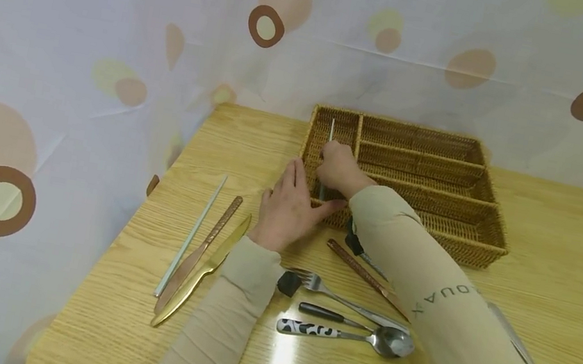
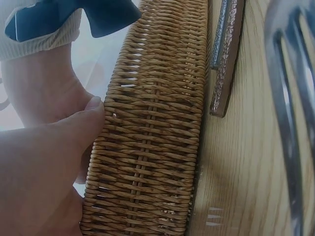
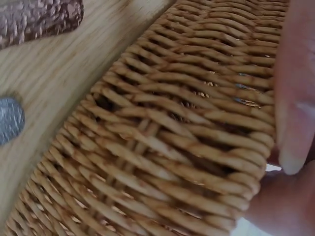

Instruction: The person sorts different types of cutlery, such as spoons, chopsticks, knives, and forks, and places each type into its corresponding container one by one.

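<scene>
A wicker cutlery tray (image 1: 424, 188) with several compartments stands at the back of the table. Inside its left compartment, my right hand (image 1: 342, 168) grips a pale green chopstick (image 1: 332, 129), which lies lengthwise there; the fingertips are partly hidden. My left hand (image 1: 286, 210) spans the tray's front left corner, its fingers straight along the left side and the thumb at the front rim. The left wrist view shows that thumb (image 2: 83, 120) touching the woven edge. Close to the right hand in its wrist view is the tray's woven wall (image 3: 162, 147).
Left on the table lie another pale chopstick (image 1: 191, 236), a copper knife (image 1: 199, 253) and a gold knife (image 1: 202, 270). In front of the tray are a fork (image 1: 341, 298), a black-handled utensil (image 1: 327, 313), a spoon (image 1: 346, 335) and a copper-handled utensil (image 1: 358, 268). A patterned curtain (image 1: 408, 53) hangs behind.
</scene>
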Demonstrator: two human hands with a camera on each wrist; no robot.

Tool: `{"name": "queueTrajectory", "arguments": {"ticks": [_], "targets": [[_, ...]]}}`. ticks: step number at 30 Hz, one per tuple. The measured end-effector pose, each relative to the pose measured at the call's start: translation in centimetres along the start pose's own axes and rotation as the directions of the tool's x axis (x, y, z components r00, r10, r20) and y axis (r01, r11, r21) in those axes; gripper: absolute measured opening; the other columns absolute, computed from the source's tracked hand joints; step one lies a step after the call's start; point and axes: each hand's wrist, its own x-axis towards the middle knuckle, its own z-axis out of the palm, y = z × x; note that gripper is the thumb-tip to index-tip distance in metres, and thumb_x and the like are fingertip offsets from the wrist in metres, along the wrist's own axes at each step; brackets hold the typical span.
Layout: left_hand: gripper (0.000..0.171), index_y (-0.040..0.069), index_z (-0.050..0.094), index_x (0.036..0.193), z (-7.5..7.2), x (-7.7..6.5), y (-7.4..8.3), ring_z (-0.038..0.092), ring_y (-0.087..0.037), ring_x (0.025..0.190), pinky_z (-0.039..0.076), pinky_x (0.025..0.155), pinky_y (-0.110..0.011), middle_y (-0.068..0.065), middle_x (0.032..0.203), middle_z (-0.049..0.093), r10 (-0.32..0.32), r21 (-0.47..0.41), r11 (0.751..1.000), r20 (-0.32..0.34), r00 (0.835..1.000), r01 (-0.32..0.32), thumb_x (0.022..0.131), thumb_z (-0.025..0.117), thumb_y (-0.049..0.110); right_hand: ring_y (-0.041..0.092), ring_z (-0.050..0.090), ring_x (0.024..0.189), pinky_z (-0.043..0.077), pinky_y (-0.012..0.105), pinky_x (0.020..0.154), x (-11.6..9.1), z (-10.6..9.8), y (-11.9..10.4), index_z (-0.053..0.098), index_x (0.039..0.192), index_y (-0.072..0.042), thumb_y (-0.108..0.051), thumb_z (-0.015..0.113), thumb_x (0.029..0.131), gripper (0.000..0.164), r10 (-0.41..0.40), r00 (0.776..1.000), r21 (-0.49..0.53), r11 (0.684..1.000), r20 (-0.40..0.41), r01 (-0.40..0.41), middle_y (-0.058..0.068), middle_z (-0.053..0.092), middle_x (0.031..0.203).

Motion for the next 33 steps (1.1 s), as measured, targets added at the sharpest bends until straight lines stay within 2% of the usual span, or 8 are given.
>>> {"name": "queueTrajectory", "arguments": {"ticks": [3,5,8,10,12,18,27,33], "targets": [[0.107,0.006,-0.003,0.143,0.0,0.1,0.0,0.033,-0.031,0.129,0.034,0.096,-0.052,-0.012,0.15,0.007,-0.009,0.004,1.0,0.027,1.0,0.009,0.072,0.029,0.079,0.024,0.053,0.077,0.042,0.031,0.063,0.0,0.4,0.0,0.047,0.115,0.001,-0.007,0.045,0.09,0.027,-0.02,0.999,-0.073,0.997,0.038,0.023,0.016,0.053,0.104],[0.104,0.005,-0.004,0.143,-0.1,0.1,0.0,0.037,-0.032,0.126,0.035,0.095,-0.052,-0.012,0.15,0.005,-0.01,0.013,1.0,0.041,0.999,0.009,0.075,0.03,0.077,0.025,0.052,0.084,0.041,0.031,0.064,0.0,0.7,-0.1,0.049,0.112,0.0,-0.009,0.048,0.089,0.025,-0.042,0.997,-0.134,0.99,0.063,0.05,0.015,0.053,0.105],[0.1,0.004,-0.003,0.143,-0.2,0.0,0.0,0.042,-0.033,0.121,0.037,0.094,-0.052,-0.012,0.15,0.004,-0.001,0.02,1.0,0.052,0.999,0.0,0.079,0.033,0.072,0.029,0.048,0.105,0.041,0.033,0.073,0.0,1.1,-0.3,0.051,0.11,0.0,-0.012,0.052,0.087,0.026,-0.062,0.995,-0.194,0.978,0.082,0.078,0.015,0.051,0.114],[0.098,0.004,-0.003,0.143,-0.3,0.0,-0.1,0.044,-0.032,0.119,0.037,0.093,-0.052,-0.012,0.15,0.004,0.001,0.009,1.0,0.057,0.998,-0.002,0.08,0.035,0.069,0.033,0.039,0.119,0.041,0.036,0.081,-0.1,1.3,-0.4,0.052,0.111,-0.001,-0.015,0.054,0.087,0.028,-0.058,0.995,-0.193,0.978,0.08,0.073,0.015,0.048,0.122],[0.097,0.004,-0.004,0.143,-0.3,0.0,-0.1,0.044,-0.032,0.119,0.036,0.094,-0.052,-0.011,0.15,0.002,-0.002,-0.004,1.0,0.068,0.998,0.002,0.081,0.037,0.068,0.035,0.034,0.124,0.041,0.039,0.089,-0.1,1.3,-0.5,0.053,0.109,-0.001,-0.016,0.054,0.087,0.027,-0.054,0.995,-0.184,0.981,0.078,0.067,0.015,0.048,0.123],[0.097,0.004,-0.005,0.143,-0.3,0.1,-0.2,0.046,-0.034,0.117,0.037,0.093,-0.053,-0.012,0.15,0.002,0.006,-0.013,1.0,0.074,0.997,-0.005,0.082,0.038,0.066,0.039,0.029,0.127,0.036,0.043,0.098,0.0,1.2,-0.7,0.051,0.115,0.001,-0.016,0.053,0.088,0.032,-0.045,0.996,-0.209,0.976,0.076,0.06,0.017,0.045,0.129],[0.096,0.004,-0.006,0.142,-0.5,0.2,-0.1,0.048,-0.034,0.115,0.038,0.092,-0.053,-0.013,0.15,0.001,0.035,-0.015,0.999,0.089,0.995,-0.033,0.083,0.039,0.064,0.041,0.025,0.129,0.041,0.042,0.093,-0.1,0.9,-0.6,0.046,0.122,0.003,-0.015,0.051,0.089,0.038,-0.031,0.997,-0.221,0.974,0.07,0.046,0.022,0.034,0.137],[0.085,0.0,-0.007,0.141,-1.0,0.2,-0.9,0.054,-0.036,0.107,0.045,0.086,-0.046,-0.019,0.149,-0.002,0.114,-0.068,0.992,0.124,0.986,-0.106,0.089,0.033,0.055,0.037,0.03,0.127,0.039,0.041,0.095,-0.3,0.6,-0.8,0.047,0.121,0.001,-0.013,0.049,0.09,0.034,-0.021,0.992,-0.211,0.976,0.122,0.046,0.018,0.043,0.13]]}}
